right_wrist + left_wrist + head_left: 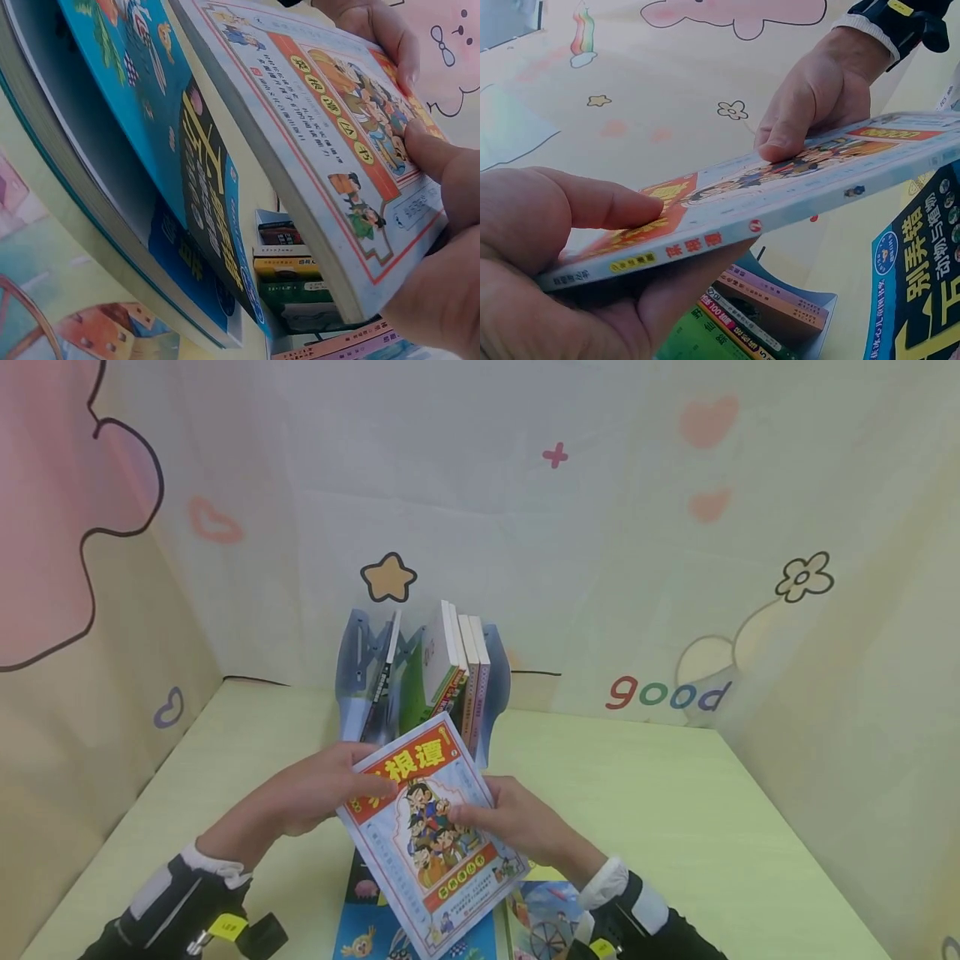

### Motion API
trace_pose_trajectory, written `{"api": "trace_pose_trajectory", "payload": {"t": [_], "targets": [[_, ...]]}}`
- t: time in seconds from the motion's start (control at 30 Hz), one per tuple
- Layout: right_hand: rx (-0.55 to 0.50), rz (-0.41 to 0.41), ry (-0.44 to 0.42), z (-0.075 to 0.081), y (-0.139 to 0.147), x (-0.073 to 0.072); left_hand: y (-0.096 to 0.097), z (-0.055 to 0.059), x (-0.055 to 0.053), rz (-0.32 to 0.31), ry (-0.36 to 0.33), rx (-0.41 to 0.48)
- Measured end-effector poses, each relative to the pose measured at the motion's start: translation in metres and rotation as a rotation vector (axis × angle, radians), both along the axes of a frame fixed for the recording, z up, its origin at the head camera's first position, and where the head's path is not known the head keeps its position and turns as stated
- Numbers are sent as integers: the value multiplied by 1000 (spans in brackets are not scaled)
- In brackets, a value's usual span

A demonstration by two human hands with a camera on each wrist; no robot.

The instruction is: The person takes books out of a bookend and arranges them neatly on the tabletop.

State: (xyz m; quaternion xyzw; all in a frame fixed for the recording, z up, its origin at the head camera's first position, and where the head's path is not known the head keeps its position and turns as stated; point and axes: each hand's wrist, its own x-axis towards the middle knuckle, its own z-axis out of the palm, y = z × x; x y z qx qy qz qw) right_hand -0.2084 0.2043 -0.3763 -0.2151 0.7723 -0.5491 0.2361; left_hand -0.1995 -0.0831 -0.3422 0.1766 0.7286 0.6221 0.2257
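Note:
A thin light-blue book [435, 835] with a red title band and cartoon children on its cover is held tilted above the table. My left hand [333, 789] grips its upper left corner, thumb on the title band. On its right edge my right hand [525, 822] pinches it, thumb over the cartoon picture. The spine faces the left wrist view, with the left hand [592, 247] wrapped round its near end. Below the held book lie a blue picture book [360, 927] and another book with a wheel drawing [547, 922], both partly hidden.
Behind the held book a blue book rack [497, 693] stands near the back wall. Several upright books [457, 652] lean in its right part, and a slim dark book [384, 672] leans at its left. Printed curtains [480, 485] enclose the pale green table [660, 810].

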Motion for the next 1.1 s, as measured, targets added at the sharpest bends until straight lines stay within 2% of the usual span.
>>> {"api": "trace_pose_trajectory", "payload": {"t": [0.27,0.47,0.7,0.9,1.1], "targets": [[-53,30,-30,-1,-2,6,-8,-3,-2,-3,9,16],[-106,47,-48,0,-2,10,-15,0,0,39,42,-27],[-152,-26,-68,4,0,16,-25,4,8,104,46,-55],[-205,-93,-99,6,-6,21,-32,4,19,109,25,-35],[-327,-138,-181,6,-20,27,-37,-1,30,126,20,-9]]}}
